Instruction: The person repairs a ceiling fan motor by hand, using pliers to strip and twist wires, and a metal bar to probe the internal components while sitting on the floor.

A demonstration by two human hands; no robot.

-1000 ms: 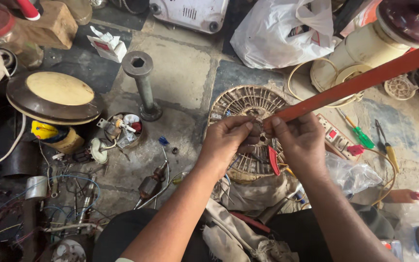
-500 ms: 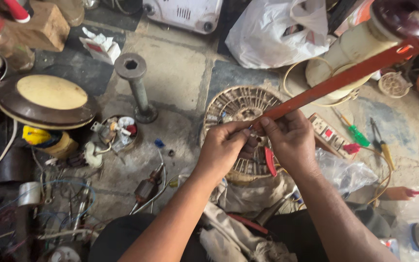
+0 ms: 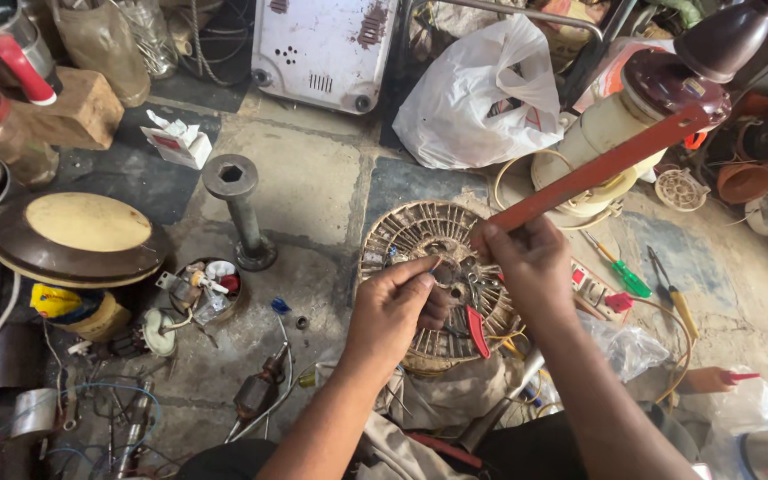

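Observation:
My right hand point(image 3: 531, 267) grips the near end of a long red-brown fan blade point(image 3: 602, 167) that slants up to a brown and cream fan motor point(image 3: 660, 98) at the upper right. My left hand point(image 3: 393, 311) pinches a small metal part between thumb and fingers just beside the blade's end. Both hands hover over a round wire basket point(image 3: 411, 233) filled with small metal parts and a red-handled tool point(image 3: 477, 331).
A brown dish with a tan top point(image 3: 77, 238) lies at the left, a grey metal pipe stand point(image 3: 240, 213) beside it. A white plastic bag point(image 3: 482, 93), a green screwdriver point(image 3: 620, 271), pliers point(image 3: 673, 298), a small tub of parts point(image 3: 206, 289) and loose wires surround me.
The view has shifted slightly; the blade's far end now reaches the fan motor at a steeper slant. Both hands stay together over the basket, the left still pinching the small part.

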